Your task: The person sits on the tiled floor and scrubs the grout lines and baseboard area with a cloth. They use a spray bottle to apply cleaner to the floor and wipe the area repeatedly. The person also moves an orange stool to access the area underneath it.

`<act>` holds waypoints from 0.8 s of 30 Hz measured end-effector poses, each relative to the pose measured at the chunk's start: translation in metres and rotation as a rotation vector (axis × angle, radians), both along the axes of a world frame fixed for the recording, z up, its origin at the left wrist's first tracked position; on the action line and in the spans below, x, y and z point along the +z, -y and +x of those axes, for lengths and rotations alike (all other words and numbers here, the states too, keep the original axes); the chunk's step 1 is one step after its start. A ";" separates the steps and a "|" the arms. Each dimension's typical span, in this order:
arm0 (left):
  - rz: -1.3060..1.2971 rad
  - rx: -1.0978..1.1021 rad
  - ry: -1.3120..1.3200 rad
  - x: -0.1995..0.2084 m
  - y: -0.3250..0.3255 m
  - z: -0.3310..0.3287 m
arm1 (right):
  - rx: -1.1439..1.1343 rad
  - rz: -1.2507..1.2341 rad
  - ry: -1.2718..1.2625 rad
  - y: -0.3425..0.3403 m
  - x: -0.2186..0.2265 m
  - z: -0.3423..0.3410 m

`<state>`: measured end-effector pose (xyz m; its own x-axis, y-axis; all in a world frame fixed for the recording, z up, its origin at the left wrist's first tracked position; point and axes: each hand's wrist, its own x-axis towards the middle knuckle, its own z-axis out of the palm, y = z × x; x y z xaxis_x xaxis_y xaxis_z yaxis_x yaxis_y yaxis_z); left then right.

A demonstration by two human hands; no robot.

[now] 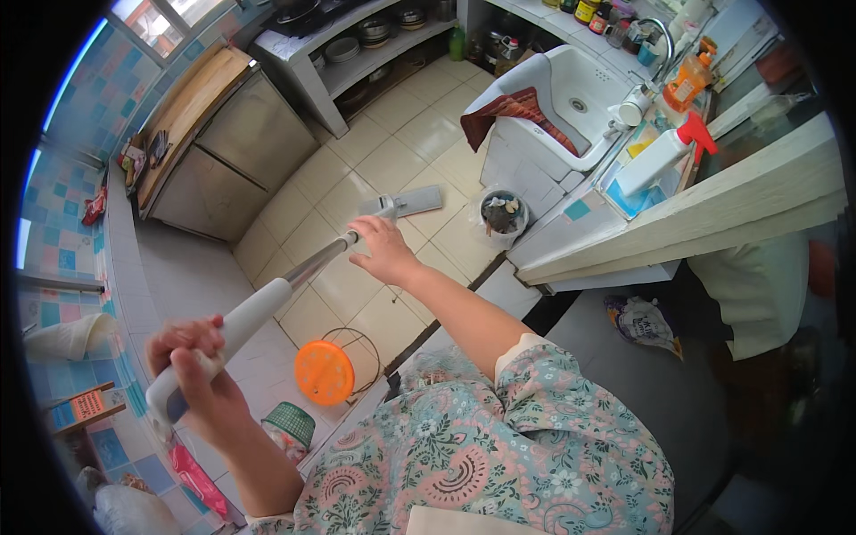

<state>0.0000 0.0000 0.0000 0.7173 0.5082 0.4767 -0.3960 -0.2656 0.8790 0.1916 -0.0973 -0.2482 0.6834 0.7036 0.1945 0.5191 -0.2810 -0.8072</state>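
Note:
A flat mop (314,263) with a white and silver pole slants across the view from lower left to upper middle. My left hand (198,364) is closed round its white handle near the top end. Farther down, my right hand (385,250) reaches to the pole, its thumb and fingers about the silver shaft; part of that grip is hidden. The grey rectangular mop head (415,201) lies flat on the beige floor tiles (361,143), beyond my right hand.
A bagged trash bin (505,217) stands below the white sink (584,89), where cloths hang over the rim. An orange round stool (325,372) and a green basket (290,423) are near me. A metal cabinet (236,143) stands at left, a spray bottle (655,159) at right.

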 end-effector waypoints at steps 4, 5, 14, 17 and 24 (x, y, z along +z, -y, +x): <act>0.014 0.151 0.046 -0.022 -0.004 0.022 | -0.379 0.252 0.129 0.094 0.037 0.014; 0.028 0.111 0.066 -0.021 -0.007 0.028 | -0.547 0.295 0.140 0.124 0.045 0.023; 0.065 0.105 0.185 -0.033 0.003 0.091 | -1.378 0.261 0.424 0.260 0.119 0.132; 0.099 0.122 0.203 -0.031 0.006 0.102 | -1.460 0.284 0.509 0.277 0.138 0.163; 0.116 0.180 0.271 -0.029 0.006 0.114 | -1.652 0.241 0.423 0.300 0.159 0.200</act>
<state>0.1143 -0.0057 -0.0287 0.4601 0.5464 0.6998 -0.5485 -0.4448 0.7080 0.3916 -0.3977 -0.0896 0.4741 -0.7067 0.5252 -0.0013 -0.5970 -0.8022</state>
